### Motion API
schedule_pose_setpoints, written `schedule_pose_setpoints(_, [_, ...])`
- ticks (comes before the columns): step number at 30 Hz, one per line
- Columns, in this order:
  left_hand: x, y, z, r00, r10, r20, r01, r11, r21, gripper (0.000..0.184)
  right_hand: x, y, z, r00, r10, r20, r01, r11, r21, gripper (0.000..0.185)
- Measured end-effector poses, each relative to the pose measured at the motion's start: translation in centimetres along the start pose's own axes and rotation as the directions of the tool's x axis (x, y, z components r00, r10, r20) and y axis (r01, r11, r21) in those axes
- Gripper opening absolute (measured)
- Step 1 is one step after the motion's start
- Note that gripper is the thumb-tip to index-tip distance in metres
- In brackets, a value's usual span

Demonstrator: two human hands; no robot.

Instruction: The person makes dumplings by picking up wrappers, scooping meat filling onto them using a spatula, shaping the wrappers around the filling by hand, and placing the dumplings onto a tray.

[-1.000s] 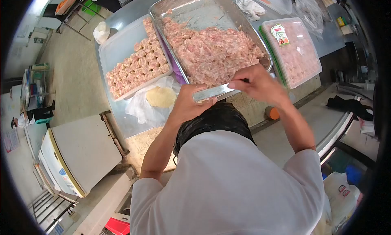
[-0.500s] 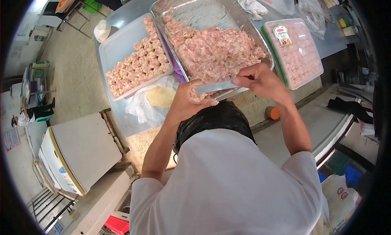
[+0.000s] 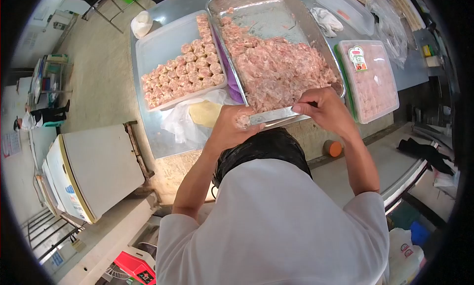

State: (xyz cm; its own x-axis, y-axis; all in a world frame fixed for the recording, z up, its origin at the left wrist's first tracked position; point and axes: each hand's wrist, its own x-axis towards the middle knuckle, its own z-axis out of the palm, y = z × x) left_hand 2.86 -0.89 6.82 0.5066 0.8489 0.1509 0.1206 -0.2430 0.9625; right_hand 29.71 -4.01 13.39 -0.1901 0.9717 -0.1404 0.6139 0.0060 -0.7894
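My left hand [image 3: 229, 128] cups a meat dumpling [image 3: 242, 121], fingers curled around it. In my right hand [image 3: 326, 110] is a flat metal spatula [image 3: 272, 116], its blade reaching across to the dumpling. Both hands are over the near edge of a deep metal tray [image 3: 261, 21], which holds a mound of pink minced meat [image 3: 281, 70]. Left of it, a clear plastic container [image 3: 160, 45] holds rows of open-topped dumplings [image 3: 185, 75]. Pale yellow round wrappers [image 3: 205, 113] lie on a plastic bag [image 3: 177, 123] near my left hand.
A lidded container [image 3: 373, 82] of meat-coloured pieces stands right of the tray. A white cloth [image 3: 326, 21], a clear lid [image 3: 345, 8] and crumpled plastic [image 3: 390, 28] lie behind. Left stands a white refrigerator [image 3: 101, 171]; a person [image 3: 42, 118] sits far left.
The view has shifted, so the table and trays appear farther right. The spatula blade now sits lower and closer to the dumpling in my left hand. Both hands keep their hold.
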Motion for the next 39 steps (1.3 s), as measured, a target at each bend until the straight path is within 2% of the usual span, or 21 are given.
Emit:
schedule_pose_setpoints(3, [0.0,0.0,-0.6,0.991,-0.044,0.124,0.025,0.988,0.152,0.021,0.5,-1.1,1.1,0.997,0.020,0.078,-0.028,0.994,0.102,0.020])
schedule_pose_setpoints(6, [-0.2,1.2,-1.8,0.974,-0.168,0.154,0.141,0.975,0.173,0.030,1.2,0.0,1.6,0.995,0.034,0.090,-0.045,0.990,0.131,0.022])
schedule_pose_setpoints(9, [-0.7,0.0,-2.3,0.998,-0.036,0.056,0.039,0.998,-0.054,0.049,1.3,0.0,0.2,0.999,0.037,0.016,-0.037,0.999,0.007,0.025])
schedule_pose_setpoints(10, [-1.0,-0.4,-2.3,0.998,-0.055,0.005,0.055,0.995,-0.087,0.054,1.4,0.1,0.2,0.997,0.070,0.013,-0.071,0.996,0.060,0.030])
schedule_pose_setpoints(11, [-1.2,-0.8,-2.1,0.997,-0.072,-0.042,0.066,0.990,-0.122,0.059,1.5,-0.2,0.1,0.997,0.076,0.026,-0.077,0.997,0.027,0.031])
schedule_pose_setpoints(13, [-1.2,-1.1,-2.4,0.994,-0.102,-0.048,0.096,0.989,-0.111,0.059,2.0,-1.2,-0.1,0.996,0.086,0.037,-0.084,0.995,-0.045,0.033])
schedule_pose_setpoints(15, [-1.4,-1.2,-3.5,0.989,-0.144,0.028,0.144,0.989,-0.014,0.049,2.4,-1.0,0.5,0.997,0.055,0.052,-0.054,0.998,-0.024,0.035])
schedule_pose_setpoints(19, [-1.4,-0.8,-4.3,0.987,-0.120,0.104,0.122,0.992,-0.010,0.032,3.3,-1.6,2.1,0.994,0.006,0.111,-0.017,0.995,0.102,0.036])
schedule_pose_setpoints(21, [-1.4,-0.9,-4.3,0.985,-0.132,0.107,0.138,0.989,-0.049,0.027,3.4,-2.0,2.2,0.995,-0.010,0.096,0.009,1.000,0.009,0.034])
schedule_pose_setpoints(22, [-1.5,-1.0,-4.4,0.986,-0.132,0.106,0.137,0.990,-0.041,0.026,3.5,-2.2,2.1,0.996,-0.018,0.088,0.022,0.999,-0.040,0.033])
schedule_pose_setpoints(25, [-1.9,-1.3,-4.7,0.990,-0.119,0.078,0.123,0.991,-0.047,0.024,3.2,-3.7,2.4,0.999,-0.031,0.024,0.031,1.000,0.003,0.029])
schedule_pose_setpoints(27, [-1.6,-0.9,-4.5,0.996,-0.072,0.052,0.076,0.994,-0.081,0.021,3.4,-3.7,3.6,0.997,-0.056,0.045,0.055,0.998,0.020,0.028])
schedule_pose_setpoints(28, [-1.6,-0.9,-4.7,0.996,-0.067,0.059,0.071,0.996,-0.059,0.021,3.6,-3.7,3.9,0.996,-0.069,0.050,0.068,0.997,0.027,0.027])
schedule_pose_setpoints(31, [-1.8,-1.0,-5.6,0.993,-0.072,0.088,0.071,0.997,0.015,0.020,3.7,-3.4,3.1,0.997,0.047,0.069,-0.045,0.998,-0.042,0.028])
schedule_pose_setpoints(33, [-2.0,-1.5,-6.1,0.987,-0.098,0.123,0.089,0.993,0.081,0.021,3.9,-4.2,3.3,0.999,0.008,0.050,-0.007,1.000,-0.022,0.028])
schedule_pose_setpoints(36, [-1.7,-1.4,-5.9,0.977,-0.155,0.148,0.154,0.988,0.019,0.025,3.9,-3.6,5.1,0.998,-0.002,0.061,0.000,1.000,0.028,0.029])
schedule_pose_setpoints(39, [-2.0,-2.1,-6.8,0.987,-0.128,0.101,0.130,0.992,-0.007,0.033,3.8,-2.4,4.9,0.998,0.034,0.053,-0.036,0.999,0.041,0.031])
